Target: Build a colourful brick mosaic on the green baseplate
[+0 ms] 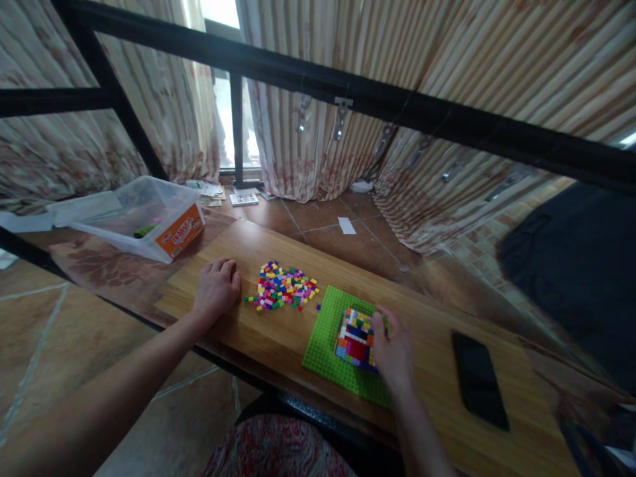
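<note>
My left hand (217, 290) rests palm down on the wooden tabletop, fingers curled in, and nothing shows in them. Just right of it lies a loose heap of small colourful toy building bricks (283, 286). A green studded baseplate (318, 351) lies to the right of the heap. On it stands a low block built of many-coloured bricks (355, 339), with red, white and dark blue in its top. My right hand (395, 344) is at the right edge of this block, thumb and fingers pinched together. Whatever is between those fingertips is hidden.
A black phone (479, 379) lies on the table (427, 371) to the right. At the far left stands a clear plastic bin (134, 218) with an orange label. A black metal rail (318, 76) crosses in front of striped curtains (318, 146). Papers (346, 226) lie on the tiled floor.
</note>
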